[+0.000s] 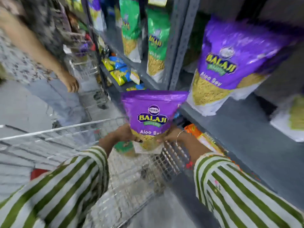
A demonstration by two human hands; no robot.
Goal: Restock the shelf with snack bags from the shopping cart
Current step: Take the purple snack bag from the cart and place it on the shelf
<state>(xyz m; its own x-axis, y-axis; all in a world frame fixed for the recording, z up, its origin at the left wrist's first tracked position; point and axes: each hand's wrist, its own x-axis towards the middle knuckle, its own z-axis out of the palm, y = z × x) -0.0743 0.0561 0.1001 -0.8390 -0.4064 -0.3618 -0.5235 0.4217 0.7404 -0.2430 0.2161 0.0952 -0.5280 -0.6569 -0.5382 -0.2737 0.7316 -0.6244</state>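
Note:
A purple Balaji Aloo Sev snack bag (152, 116) is held upright above the wire shopping cart (69, 129). My left hand (125, 133) grips its lower left edge and my right hand (172, 134) grips its lower right edge. A green snack bag (124, 146) lies in the cart just below my left hand. On the grey shelf (243, 129) to the right stands another purple Aloo Sev bag (230, 63), leaning. The picture is blurred by motion.
Green Balaji bags (158, 41) stand on the shelf bay further back, with yellow-blue packets (118, 69) lower down. An orange packet (197, 135) lies at the shelf's lower edge. Another person (49, 51) stands at the left beside a second cart (85, 68).

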